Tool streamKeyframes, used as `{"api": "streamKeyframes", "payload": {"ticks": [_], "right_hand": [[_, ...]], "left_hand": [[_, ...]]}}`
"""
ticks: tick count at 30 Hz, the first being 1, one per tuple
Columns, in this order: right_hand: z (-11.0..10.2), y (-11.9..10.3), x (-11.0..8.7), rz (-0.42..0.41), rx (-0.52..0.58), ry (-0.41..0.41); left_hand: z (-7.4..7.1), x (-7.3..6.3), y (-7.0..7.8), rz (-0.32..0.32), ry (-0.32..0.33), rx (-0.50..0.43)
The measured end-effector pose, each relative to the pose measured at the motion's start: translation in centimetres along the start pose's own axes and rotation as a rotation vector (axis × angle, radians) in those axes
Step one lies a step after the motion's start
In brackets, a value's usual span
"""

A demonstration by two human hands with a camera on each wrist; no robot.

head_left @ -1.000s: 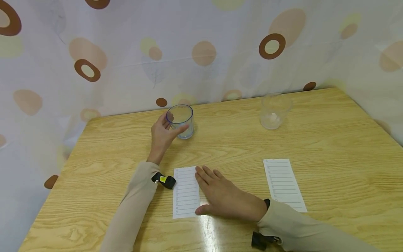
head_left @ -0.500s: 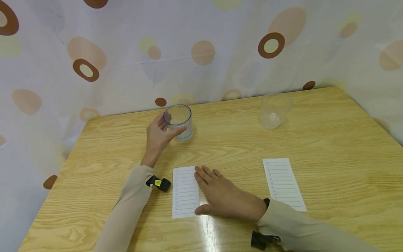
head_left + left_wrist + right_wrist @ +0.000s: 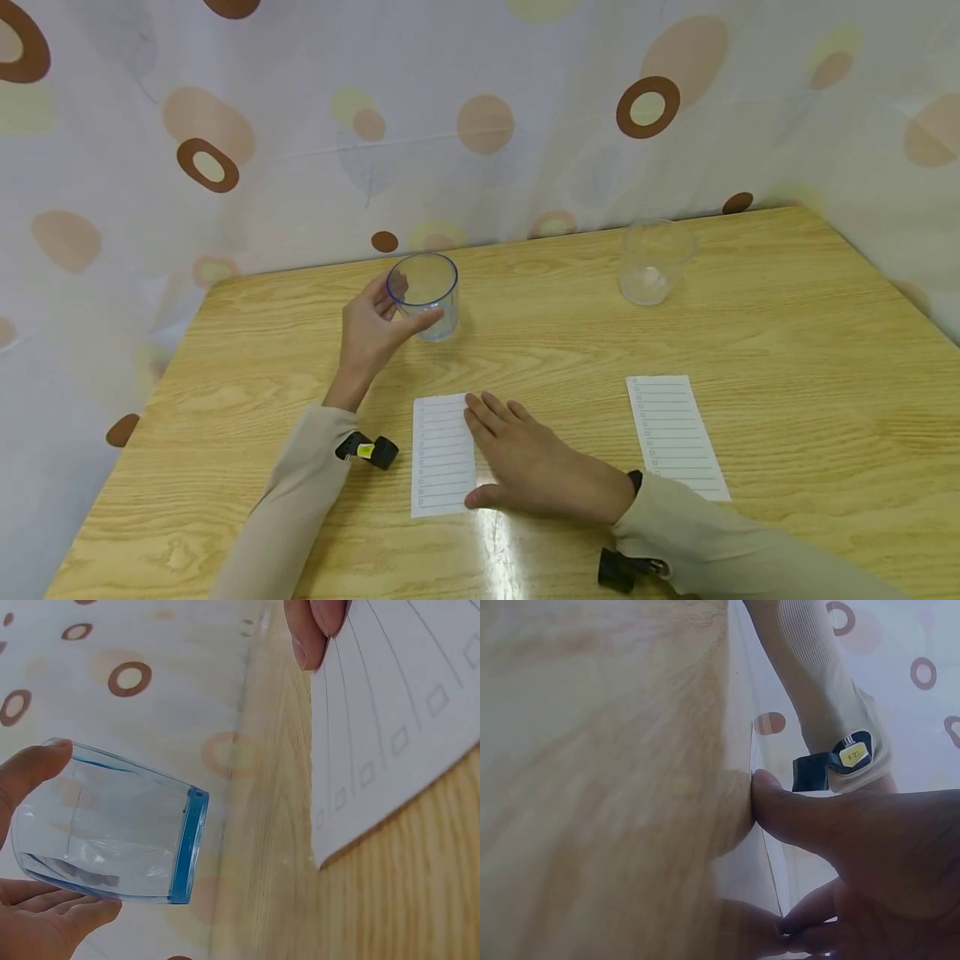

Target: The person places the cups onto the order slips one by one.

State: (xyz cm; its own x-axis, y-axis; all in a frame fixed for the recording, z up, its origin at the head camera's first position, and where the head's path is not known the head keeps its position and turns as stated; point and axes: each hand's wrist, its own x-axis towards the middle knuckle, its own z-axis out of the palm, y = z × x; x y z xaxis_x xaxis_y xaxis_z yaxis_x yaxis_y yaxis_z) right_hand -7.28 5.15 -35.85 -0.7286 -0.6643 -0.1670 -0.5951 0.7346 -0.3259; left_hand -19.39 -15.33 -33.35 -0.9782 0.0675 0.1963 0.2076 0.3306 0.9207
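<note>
A clear cup (image 3: 442, 321) with a blue rim is in my left hand (image 3: 366, 333), toward the back of the wooden table. My thumb (image 3: 34, 771) lies along its near side and the fingers reach round the far side. In the left wrist view, the cup's thick blue base shows against the curtain, with a gap to the wood. My right hand (image 3: 536, 467) lies flat with fingers extended, its fingertips and thumb tip on the right edge of a lined checklist sheet (image 3: 441, 458). The right wrist view shows that thumb pressed at the paper's edge.
A second clear cup (image 3: 647, 283) stands at the back right of the table (image 3: 825, 350). Another lined checklist sheet (image 3: 675, 425) lies to the right, partly under the right sleeve. A patterned curtain (image 3: 300, 100) hangs along the table's back edge.
My left hand has drawn the blue-rimmed cup a little to the left and toward me, its rim looking slightly larger. The right hand and both sheets have stayed in place.
</note>
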Motion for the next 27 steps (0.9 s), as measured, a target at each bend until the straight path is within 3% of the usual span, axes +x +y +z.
{"api": "streamKeyframes", "payload": {"ticks": [15, 27], "right_hand": [[0.0, 0.1, 0.2, -0.016, 0.024, -0.023], [0.0, 0.1, 0.2, -0.014, 0.034, -0.031]], "left_hand": [[-1.5, -2.3, 0.7, -0.013, -0.035, 0.066], [-2.5, -4.1, 1.8, 0.015, -0.075, 0.073]]}}
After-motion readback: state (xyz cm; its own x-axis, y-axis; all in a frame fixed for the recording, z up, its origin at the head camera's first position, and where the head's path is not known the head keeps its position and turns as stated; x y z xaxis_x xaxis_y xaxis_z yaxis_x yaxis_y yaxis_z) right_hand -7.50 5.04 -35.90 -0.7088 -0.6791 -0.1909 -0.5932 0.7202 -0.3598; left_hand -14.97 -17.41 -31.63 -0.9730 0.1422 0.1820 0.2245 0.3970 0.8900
